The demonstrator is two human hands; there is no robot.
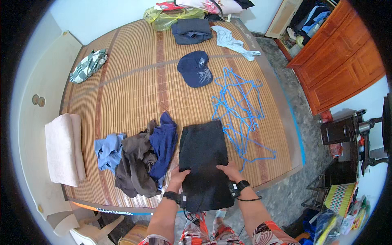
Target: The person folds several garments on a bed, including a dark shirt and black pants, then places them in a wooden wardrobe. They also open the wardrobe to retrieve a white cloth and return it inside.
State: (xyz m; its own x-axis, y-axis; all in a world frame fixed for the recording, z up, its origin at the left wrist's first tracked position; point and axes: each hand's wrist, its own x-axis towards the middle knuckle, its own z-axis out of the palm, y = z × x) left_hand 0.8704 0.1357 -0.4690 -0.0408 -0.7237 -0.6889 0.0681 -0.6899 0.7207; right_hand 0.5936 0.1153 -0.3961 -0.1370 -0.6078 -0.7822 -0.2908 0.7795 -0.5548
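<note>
A folded black garment point(203, 147), possibly trousers, lies partly over the near edge of a bed with a bamboo mat point(131, 79). My left hand point(179, 179) grips its left side, thumb on top; my right hand point(230, 171) grips the right side the same way. Just left of it are a crumpled navy garment point(165, 144), a dark brown garment point(134, 168) and a light blue garment point(108, 150). Tangled blue hangers point(242, 104) lie to the right. Farther back sits a navy cap point(196, 69).
Folded dark clothes point(193, 30), a light grey garment point(232, 41) and a yellow plastic bag point(171, 16) lie at the far end. A checked cloth point(89, 65) and folded white towel point(64, 150) are at the left. An open wooden wardrobe point(337, 64) stands right.
</note>
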